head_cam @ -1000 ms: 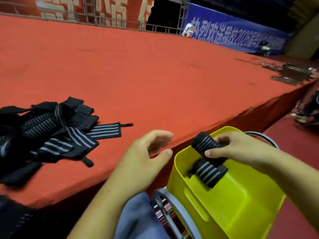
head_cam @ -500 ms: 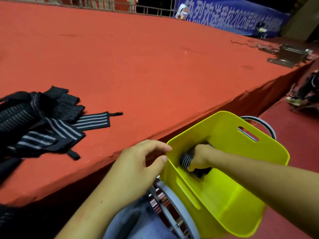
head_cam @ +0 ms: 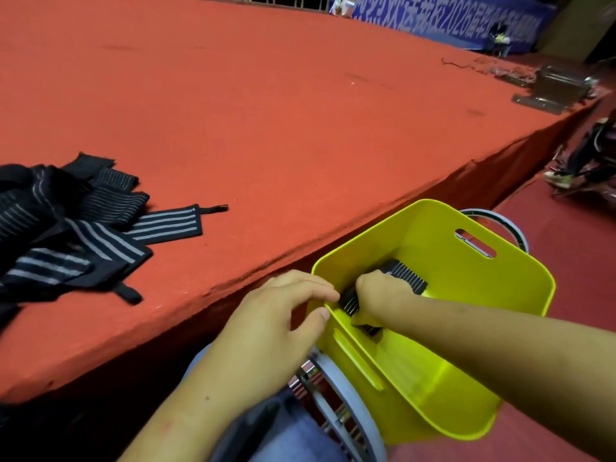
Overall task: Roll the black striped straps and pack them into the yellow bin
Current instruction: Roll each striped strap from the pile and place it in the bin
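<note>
A yellow bin (head_cam: 466,378) stands below the edge of the red platform, at lower right. My right hand (head_cam: 380,298) reaches down inside it and grips a rolled black striped strap (head_cam: 348,303). Another rolled strap (head_cam: 405,273) lies in the bin just behind that hand. My left hand (head_cam: 270,331) hovers at the bin's near rim with curled fingers and holds nothing. A loose heap of unrolled black striped straps (head_cam: 66,235) lies on the platform at the left.
The red carpeted platform (head_cam: 300,111) runs far back, with its front edge just before the bin. A round metal stool or rack (head_cam: 336,405) sits under the bin. Metal hardware (head_cam: 556,90) lies at the far right corner. Blue banner behind.
My right hand has carried the rolled strap from above the bin's rim down into the bin. My left hand has come closer to the rim. The view tilted downward.
</note>
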Demonstrator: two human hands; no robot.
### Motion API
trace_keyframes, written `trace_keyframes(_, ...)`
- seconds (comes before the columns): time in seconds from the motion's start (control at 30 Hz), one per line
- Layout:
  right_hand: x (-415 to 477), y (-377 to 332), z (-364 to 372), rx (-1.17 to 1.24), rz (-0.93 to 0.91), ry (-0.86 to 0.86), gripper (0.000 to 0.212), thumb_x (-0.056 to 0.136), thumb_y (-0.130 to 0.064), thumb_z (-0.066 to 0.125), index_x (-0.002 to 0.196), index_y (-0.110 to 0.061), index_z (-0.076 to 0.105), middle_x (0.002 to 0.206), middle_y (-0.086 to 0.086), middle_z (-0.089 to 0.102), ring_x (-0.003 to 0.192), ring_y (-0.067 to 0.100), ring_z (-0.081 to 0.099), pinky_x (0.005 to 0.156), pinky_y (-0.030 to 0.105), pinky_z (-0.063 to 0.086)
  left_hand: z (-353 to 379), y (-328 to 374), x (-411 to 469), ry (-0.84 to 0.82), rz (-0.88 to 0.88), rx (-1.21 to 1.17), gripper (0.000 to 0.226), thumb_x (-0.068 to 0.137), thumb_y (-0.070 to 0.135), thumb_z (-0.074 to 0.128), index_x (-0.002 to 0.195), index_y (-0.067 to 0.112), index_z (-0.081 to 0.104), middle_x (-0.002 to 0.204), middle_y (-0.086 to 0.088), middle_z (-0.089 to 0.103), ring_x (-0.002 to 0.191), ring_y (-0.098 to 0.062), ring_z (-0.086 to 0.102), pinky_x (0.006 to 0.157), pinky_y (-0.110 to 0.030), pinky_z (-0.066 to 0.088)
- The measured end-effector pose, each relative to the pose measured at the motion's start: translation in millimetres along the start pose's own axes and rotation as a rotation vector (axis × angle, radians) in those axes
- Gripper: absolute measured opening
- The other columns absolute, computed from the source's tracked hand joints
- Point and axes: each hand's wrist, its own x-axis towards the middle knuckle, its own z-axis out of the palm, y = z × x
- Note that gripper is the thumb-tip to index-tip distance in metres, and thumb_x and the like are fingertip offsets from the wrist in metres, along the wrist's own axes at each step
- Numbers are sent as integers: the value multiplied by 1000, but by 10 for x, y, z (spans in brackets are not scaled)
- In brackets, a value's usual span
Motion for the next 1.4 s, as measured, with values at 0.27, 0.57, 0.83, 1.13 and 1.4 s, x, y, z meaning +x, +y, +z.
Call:
trace_keyframes(0.27,50,125,-80,174,19,-45,55,78,-48,86,105,-10,57,100,7,67,97,33,73,72,38,61,5,-3,-26,-13,3,-36,22,97,20,65,109,34,76,120,29,65,122,10,55,103,-5,35)
trace_keyframes(0.57,-131,360,-641,429,6,-117,44,98,-40,67,69,-7,66,50,4,64,44,22,62,44,27,51,-68,14,-103,-30,-1,-55,23,99,23,63,115,35,74,133,29,61,128,15,49,109,-10,34)
trace_keyframes(0.83,-998,80,-1411,1059,-415,302,60,80,-66,73,63,-12,52,44,4,40,40,15,34,34,38,22,-657,-152,-451,148,-68,-18,25,98,16,64,115,31,74,123,26,66,124,10,55,105,-11,38)
trace_keyframes(1.13,-1147,-1464,-1622,902,-844,68,25,88,-49,67,82,-24,67,59,1,65,48,12,54,53,31,43,-1625,-716,-1040,363,-249,237,26,93,22,70,116,35,72,118,25,67,118,8,57,100,-10,39)
trace_keyframes(1.4,-1153,-2724,-1077,647,-967,-8,19,92,-34,74,110,-28,70,97,-10,72,69,-14,57,71,6,42,-2323,-1327,-1965,228,-615,340,50,87,25,73,132,41,60,132,30,60,122,16,52,111,-20,41)
